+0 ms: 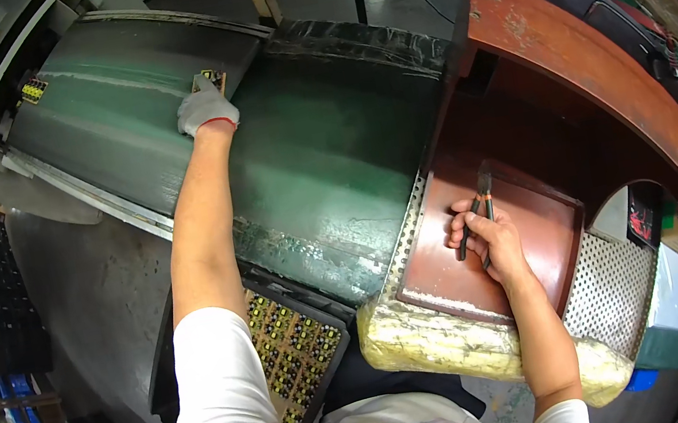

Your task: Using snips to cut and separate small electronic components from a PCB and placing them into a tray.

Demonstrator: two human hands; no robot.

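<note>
My left hand (206,111), in a pale knit glove with a red cuff, reaches to the far left over the dark green conveyor belt (111,79). Its fingers are closed on a small circuit board (216,79) with yellow parts, near the end of the belt. Bare, my right hand (491,235) grips a pair of pliers (485,187) with black and orange handles, jaws pointing away from me. It is above a reddish-brown tray (541,240). Another circuit board (33,89) lies on the belt by the machine opening.
A black crate (344,323) holding a panel of many circuit boards (294,344) stands below the belt. Beside the belt is a green work surface (330,159). A curved brown housing (582,54) rises at right. Yellow wrapped padding (432,341) lines the near edge.
</note>
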